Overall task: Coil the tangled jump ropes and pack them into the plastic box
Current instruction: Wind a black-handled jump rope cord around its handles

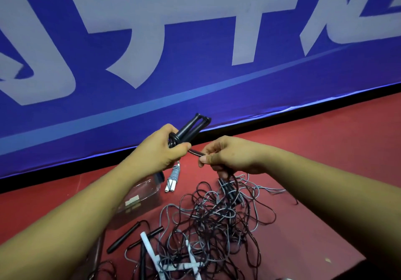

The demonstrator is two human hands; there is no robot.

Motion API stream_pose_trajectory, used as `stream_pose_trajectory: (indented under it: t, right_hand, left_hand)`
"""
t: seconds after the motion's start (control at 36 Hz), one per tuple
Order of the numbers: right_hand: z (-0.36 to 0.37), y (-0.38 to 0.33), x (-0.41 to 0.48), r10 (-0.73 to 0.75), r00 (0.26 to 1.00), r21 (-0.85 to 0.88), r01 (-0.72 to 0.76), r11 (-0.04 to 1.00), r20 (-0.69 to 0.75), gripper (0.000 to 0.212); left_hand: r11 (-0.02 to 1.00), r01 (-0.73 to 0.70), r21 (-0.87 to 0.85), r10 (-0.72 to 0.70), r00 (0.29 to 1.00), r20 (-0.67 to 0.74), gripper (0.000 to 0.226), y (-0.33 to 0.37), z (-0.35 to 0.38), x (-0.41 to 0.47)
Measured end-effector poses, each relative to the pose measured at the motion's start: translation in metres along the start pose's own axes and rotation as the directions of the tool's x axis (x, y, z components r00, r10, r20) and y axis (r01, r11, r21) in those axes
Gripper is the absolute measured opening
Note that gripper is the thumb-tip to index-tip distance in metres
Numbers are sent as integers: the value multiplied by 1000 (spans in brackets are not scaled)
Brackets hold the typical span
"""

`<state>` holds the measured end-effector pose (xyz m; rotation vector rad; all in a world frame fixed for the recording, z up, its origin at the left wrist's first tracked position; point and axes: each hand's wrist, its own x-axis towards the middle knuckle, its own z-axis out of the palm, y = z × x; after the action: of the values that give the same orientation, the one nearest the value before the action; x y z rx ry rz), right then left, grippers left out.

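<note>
Left grip (161, 149) clenches two black handles (191, 126); right grip (225, 157) pinches the trailing cord (196, 152) just beside it, tangled ropes (217, 221) heaped below both.

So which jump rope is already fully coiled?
The grey rope with white handles, lying by the plastic box. The black rope in the left hand is only partly wound; the rest lie in a tangle.

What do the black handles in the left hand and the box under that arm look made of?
Black handles: matte plastic or rubber, likely; ribbed ends, dull sheen. Box: clear glossy plastic; the red floor shows through its walls.
</note>
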<state>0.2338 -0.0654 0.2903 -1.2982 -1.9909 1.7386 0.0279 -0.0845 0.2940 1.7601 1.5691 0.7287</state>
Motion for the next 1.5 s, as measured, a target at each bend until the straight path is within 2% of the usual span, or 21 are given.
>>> stream_pose_trajectory:
  t: [0.17, 0.28, 0.36, 0.42, 0.58, 0.72, 0.78, 0.92, 1.03, 1.08, 1.14, 1.22, 1.28, 1.33, 1.39, 1.44, 1.5]
  right_hand:
    - [-2, -8, -4, -2, 999, -50, 0, 999, -38, 17]
    - [3, -20, -8, -75, 995, -324, 48, 945, -71, 20]
    - [11, -28, -6, -120, 993, -538, 89, 838, -23, 20]
    - [16, -31, -4, -153, 988, -607, 114, 786, -12, 22]
    - [6, -31, -4, -293, 954, -716, 158, 680, -68, 14]
    - [-5, -27, -3, -381, 912, -756, 140, 639, -154, 9]
    - [-11, -26, -3, -384, 904, -719, 137, 681, -190, 10]
    - [-24, -14, -1, -329, 924, -552, 173, 816, -196, 23]
    - [-28, -5, -4, -276, 940, -308, 207, 929, -200, 22]
    - [-30, 0, -4, -230, 953, -155, 202, 967, -195, 23]
    - [-31, 10, -2, -181, 965, -41, 177, 983, -190, 14]
    - [-29, 26, 1, -125, 984, 167, 146, 975, -128, 29]
    - [-26, 30, 2, -109, 991, 190, 121, 974, -72, 23]
    - [-23, 31, 4, -75, 997, 140, 79, 987, -34, 19]
    - [-20, 28, 5, -58, 998, 102, 58, 993, -9, 21]
    - [-17, 24, 5, -46, 999, 76, 44, 996, 15, 22]
    - [-12, 20, 4, -41, 998, 30, 40, 999, 36, 22]
  left_hand:
    - [974, -30, 226, 24, 999, 31, 23, -14, -16, 3]
    - [898, -85, 432, 36, 992, 122, 27, -22, -12, 4]
    - [813, -113, 571, 38, 989, 142, 32, -23, -2, 4]
    - [764, -122, 634, 33, 988, 150, 32, -20, 5, 4]
    - [722, -206, 660, 37, 965, 259, 33, -8, 21, 0]
    - [773, -255, 580, 85, 949, 303, 50, 7, 23, -7]
    - [776, -286, 561, 119, 941, 316, 38, 9, 24, -10]
    - [775, -317, 546, 128, 926, 355, 30, 14, 34, -19]
    - [904, -273, 328, 152, 924, 350, 21, 17, 28, -23]
    - [942, -263, 207, 191, 930, 314, 21, 19, 24, -25]
    - [966, -233, 115, 198, 945, 259, 21, 22, 20, -27]
    - [983, -185, -6, 184, 973, 137, 34, 27, 17, -29]
    - [987, -159, -21, 160, 981, 106, 49, 30, 14, -30]
    - [983, -182, 8, 181, 980, 84, 60, 28, 9, -28]
    - [979, -194, 63, 191, 981, 45, 44, 21, 4, -23]
    - [984, -135, 120, 136, 991, 4, 27, 9, -1, -14]
    - [984, -74, 159, 76, 997, -9, 22, -1, -3, -9]
